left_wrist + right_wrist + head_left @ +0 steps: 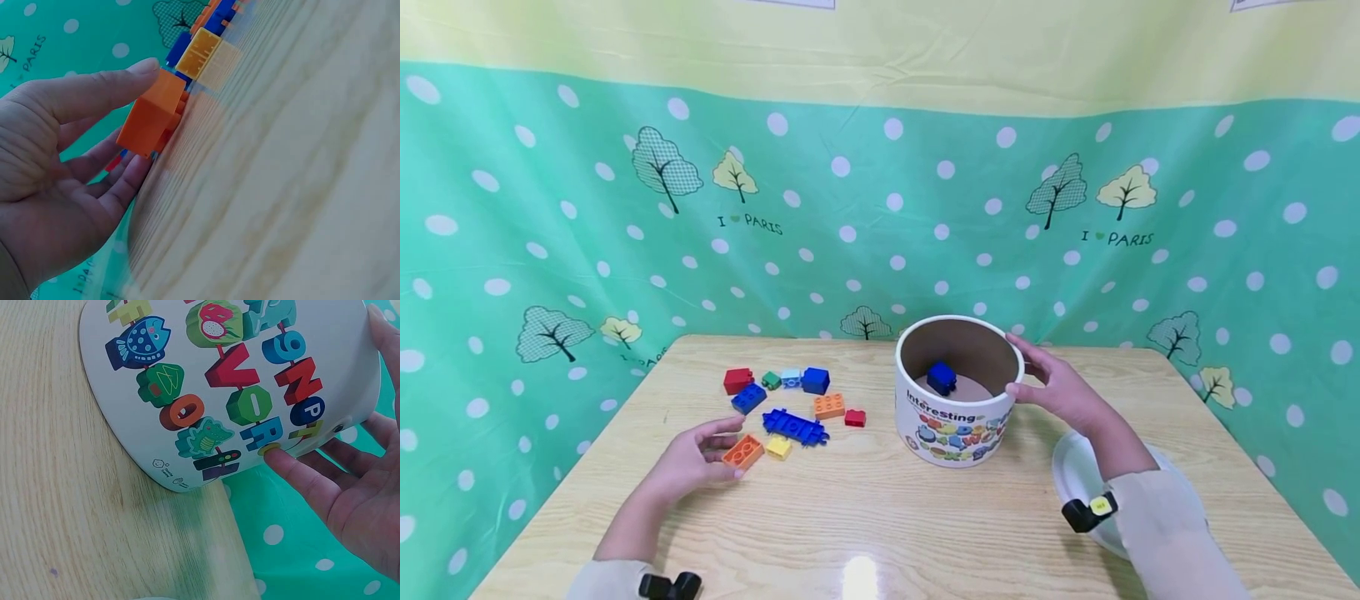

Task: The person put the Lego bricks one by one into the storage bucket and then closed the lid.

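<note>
At the left of the table, my left hand (688, 462) holds an orange building block (743, 452) between thumb and fingers. In the left wrist view the thumb (119, 87) lies along one end of that orange block (150, 119), with fingertips at the other. A small yellow block (778, 448) and a long blue wheeled base piece (795, 427) lie just beyond it. My right hand (1063, 392) grips the side of a white printed bucket (955, 433), thumb toward me and fingers round the back. Inside the bucket sits a blue block (942, 377).
More blocks lie behind the left hand: a red block (738, 381), a blue block (748, 398), a green block (771, 380), another orange block (829, 406) and a small red block (854, 417). A white round lid (1075, 467) lies under the right forearm. A patterned cloth hangs behind the table.
</note>
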Demonstrator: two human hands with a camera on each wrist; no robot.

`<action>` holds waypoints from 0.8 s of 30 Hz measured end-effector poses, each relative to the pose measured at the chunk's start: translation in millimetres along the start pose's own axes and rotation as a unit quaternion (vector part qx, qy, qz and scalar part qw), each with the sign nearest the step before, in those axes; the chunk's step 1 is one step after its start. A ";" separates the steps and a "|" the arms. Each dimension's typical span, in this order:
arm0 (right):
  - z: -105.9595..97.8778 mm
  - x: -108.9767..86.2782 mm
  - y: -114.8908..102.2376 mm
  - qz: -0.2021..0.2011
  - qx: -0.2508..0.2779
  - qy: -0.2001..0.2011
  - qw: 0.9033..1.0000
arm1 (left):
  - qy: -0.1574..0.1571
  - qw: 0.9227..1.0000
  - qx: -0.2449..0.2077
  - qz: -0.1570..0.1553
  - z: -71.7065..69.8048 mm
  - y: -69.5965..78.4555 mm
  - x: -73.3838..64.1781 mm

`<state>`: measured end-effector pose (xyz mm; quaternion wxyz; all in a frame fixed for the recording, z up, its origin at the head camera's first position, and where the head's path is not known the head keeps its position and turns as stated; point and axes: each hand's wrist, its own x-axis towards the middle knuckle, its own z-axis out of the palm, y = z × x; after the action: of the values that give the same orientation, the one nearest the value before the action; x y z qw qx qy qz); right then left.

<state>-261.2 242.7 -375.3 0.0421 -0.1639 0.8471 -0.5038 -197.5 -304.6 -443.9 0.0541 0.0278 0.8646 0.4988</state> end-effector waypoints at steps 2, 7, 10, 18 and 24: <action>-0.1 -0.2 0.1 0.001 0.000 0.000 1.000 | -0.017 1.000 0.009 0.009 -1.6 -1.3 1.3; 0.0 -0.3 0.0 -0.004 -0.001 0.002 1.000 | -0.049 0.998 0.025 0.020 -3.4 -4.0 6.2; 0.5 -0.3 0.5 -0.008 0.000 0.001 1.000 | -0.053 0.998 0.034 0.017 -2.9 -4.9 8.7; 0.4 0.1 2.0 -0.011 0.003 0.002 1.000 | -0.040 0.999 0.028 0.018 -4.4 -1.0 8.7; 0.9 0.9 3.7 -0.016 0.008 0.003 1.000 | -0.040 0.999 -0.001 0.029 -3.5 5.2 9.1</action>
<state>-262.7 243.3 -378.9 0.0324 -0.1758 0.8403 -0.5119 -207.0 -304.1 -438.3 0.0741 0.0726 0.8600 0.4996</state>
